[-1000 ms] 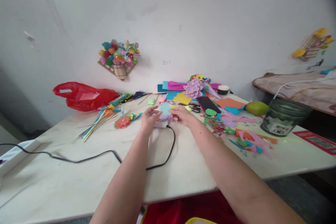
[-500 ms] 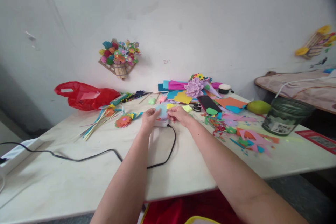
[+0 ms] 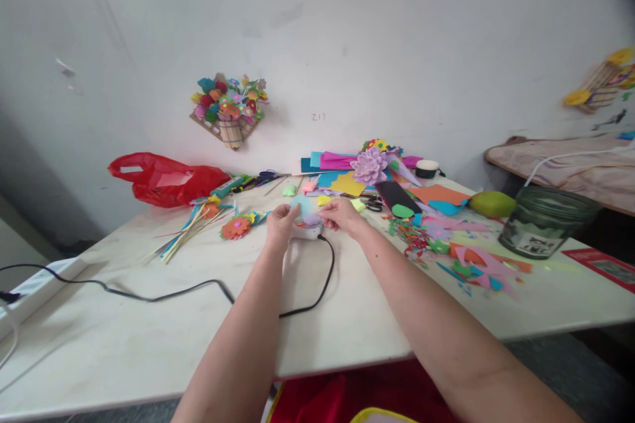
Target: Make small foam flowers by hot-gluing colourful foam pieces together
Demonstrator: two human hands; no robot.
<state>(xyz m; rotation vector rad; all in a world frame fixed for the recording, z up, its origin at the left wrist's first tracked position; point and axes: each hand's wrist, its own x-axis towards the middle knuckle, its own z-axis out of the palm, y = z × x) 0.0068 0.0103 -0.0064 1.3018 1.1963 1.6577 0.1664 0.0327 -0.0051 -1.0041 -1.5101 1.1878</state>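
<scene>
Left-hand grip (image 3: 280, 223), head view: closed, thumb against fingers, on a light-blue piece (image 3: 301, 203), which we hold just above or behind a white device (image 3: 306, 232); exact clearance unclear. Right-hand grip (image 3: 341, 217): fingertips drawn together, to the right of that piece; whether they pinch anything, we cannot tell. Lilac piece (image 3: 311, 219): between our hands, at the device; how it is supported, we cannot see. Black cord (image 3: 334, 259): joined to the device, looping over the surface (image 3: 357, 324) and passing beneath our left forearm.

Done, as we judge it: orange flower (image 3: 235, 228), left of our hands, seemingly assembled; lilac flower (image 3: 370, 165), at the back, seemingly complete. Outstanding, in our judgement: the light-blue piece, not visibly joined to anything. Also listed: pale sticks (image 3: 179, 238), left; scissors (image 3: 373, 203), right, beyond our right hand; coloured scraps (image 3: 414, 234), farther right, suggesting that much cutting is done.
</scene>
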